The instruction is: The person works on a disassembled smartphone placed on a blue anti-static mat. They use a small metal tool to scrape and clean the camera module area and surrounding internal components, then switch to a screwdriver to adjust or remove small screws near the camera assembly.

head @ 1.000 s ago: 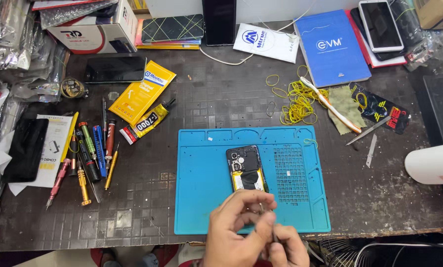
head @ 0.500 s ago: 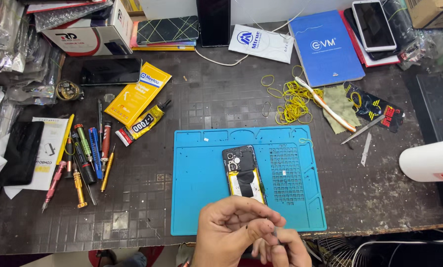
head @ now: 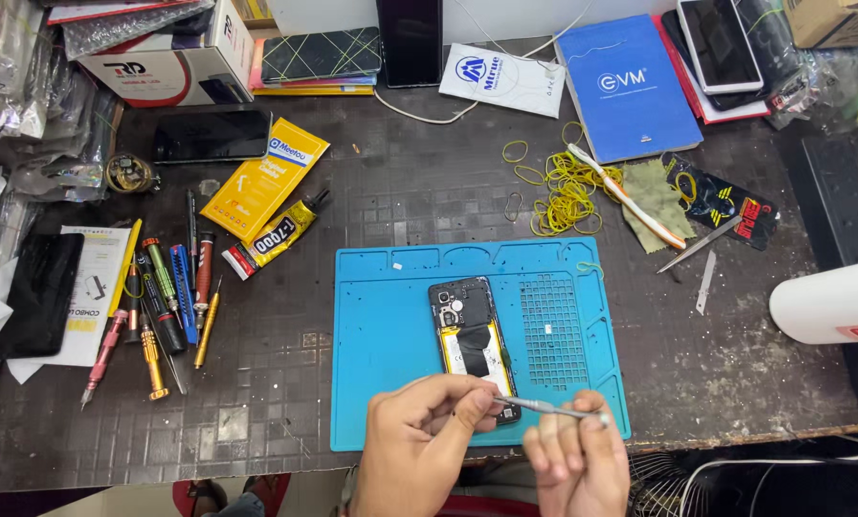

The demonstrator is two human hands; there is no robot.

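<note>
1. The left hand [head: 419, 436] and the right hand [head: 577, 460] hover over the near edge of the blue mat [head: 381, 345]; between them they pinch a thin metal tool [head: 544, 409], the left hand's fingers closed on one end, the right hand's fingertips closed on the other, likely to steady so slim a thing.
2. The tool lies nearly level, just past the near end of the opened phone [head: 472, 340]; whether it touches the phone I cannot tell.
3. The phone lies in the middle of the mat, back cover off, dark camera block at the far end, pale battery with a black strip below; the mat probably keeps small parts from rolling off.
4. Left of the mat, screwdrivers [head: 166, 306] lie in a row on the desk [head: 276, 402], within reach; beyond the mat sits a tangle of yellow rubber bands [head: 568, 191].
</note>
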